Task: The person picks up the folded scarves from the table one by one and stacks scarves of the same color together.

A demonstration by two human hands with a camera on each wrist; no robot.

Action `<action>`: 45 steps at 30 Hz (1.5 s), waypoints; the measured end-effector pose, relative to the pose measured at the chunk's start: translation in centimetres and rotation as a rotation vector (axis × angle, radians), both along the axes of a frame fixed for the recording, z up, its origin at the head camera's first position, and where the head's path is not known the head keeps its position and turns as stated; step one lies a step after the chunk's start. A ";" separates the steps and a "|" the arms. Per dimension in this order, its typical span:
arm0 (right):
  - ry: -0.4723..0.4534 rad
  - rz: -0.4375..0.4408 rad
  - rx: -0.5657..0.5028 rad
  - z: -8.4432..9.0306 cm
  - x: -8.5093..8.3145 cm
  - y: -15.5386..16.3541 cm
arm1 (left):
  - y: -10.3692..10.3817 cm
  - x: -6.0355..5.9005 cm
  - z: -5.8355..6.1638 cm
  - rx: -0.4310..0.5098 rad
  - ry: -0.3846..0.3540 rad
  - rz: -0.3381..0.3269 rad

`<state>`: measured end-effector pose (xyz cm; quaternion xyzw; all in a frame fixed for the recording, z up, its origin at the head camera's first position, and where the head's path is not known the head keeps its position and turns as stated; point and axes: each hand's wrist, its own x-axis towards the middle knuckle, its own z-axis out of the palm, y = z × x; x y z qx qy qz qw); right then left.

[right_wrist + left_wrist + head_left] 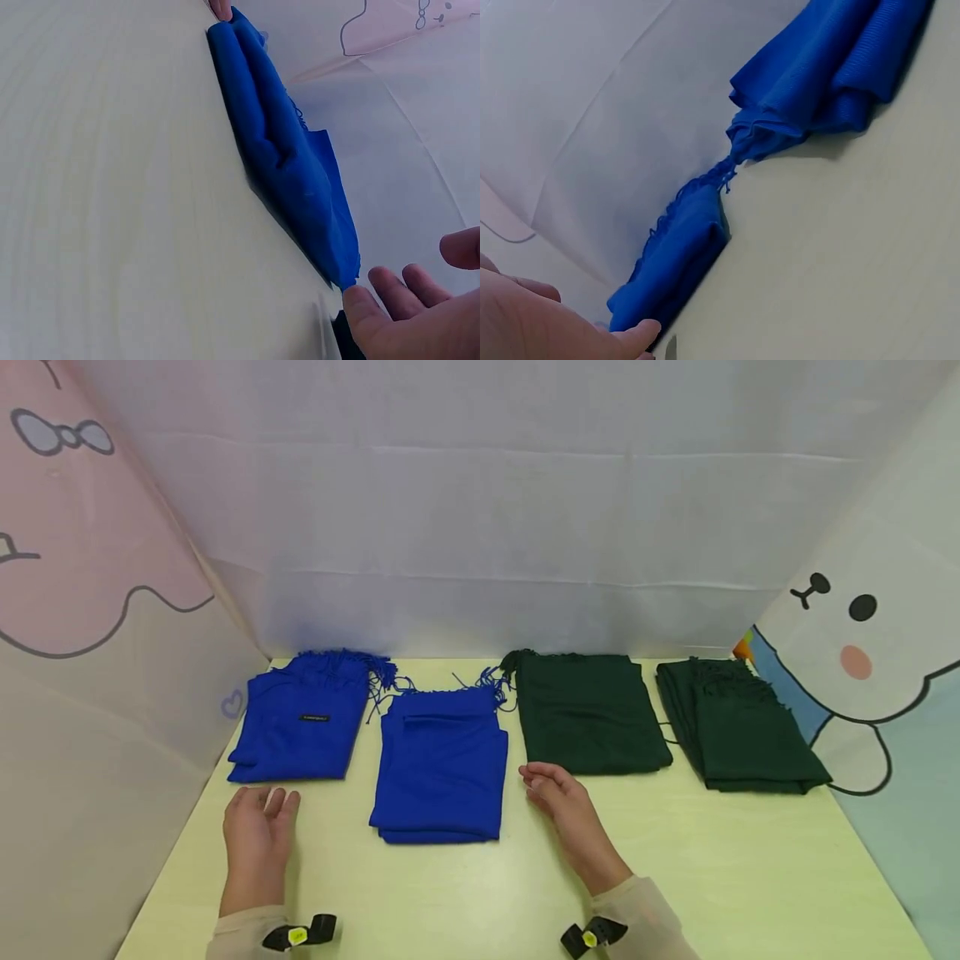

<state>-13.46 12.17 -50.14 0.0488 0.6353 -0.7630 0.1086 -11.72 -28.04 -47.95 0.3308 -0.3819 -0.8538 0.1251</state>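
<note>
Left hand (551, 322) near fringed blue cloth (673, 259), second blue cloth (810, 82), pale table (840, 247)

Blue cloth (292, 747), beyond left hand (260, 843): matt, stringy fringe. Second blue cloth (444, 777), between both hands: matt, finely ribbed weave. Green cloths (588, 718), beyond and right of right hand (570, 818): matt textile. Tabletop (427, 902), beneath hands: smooth, wood-look, slight sheen.

Looking like a small curtained-off recording booth; not identifying the wider building. Noting a plain whitish sheet (495, 527) behind, plus cartoon-printed left sheet (112, 568) and right sheet (900, 768), screening a pale surface (420, 902) on three sides. Also noting black wrist devices (324, 928) at both cuffs, suggesting recording.
</note>
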 end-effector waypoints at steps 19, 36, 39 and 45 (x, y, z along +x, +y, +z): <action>-0.008 0.193 -0.239 3.1 -0.2 -2.8 | -4.0 -2.2 -0.7 0.310 0.080 0.079; -0.041 0.413 -0.184 4.3 -0.3 -11.0 | -3.9 -4.7 -1.2 -0.111 -0.053 -0.024; -0.052 0.431 -0.189 4.4 -0.1 -11.3 | -3.6 -5.1 -1.1 -0.276 -0.094 -0.039; -0.105 0.418 -0.223 4.0 -0.3 -11.6 | -3.4 -5.5 -1.0 -0.288 -0.079 -0.020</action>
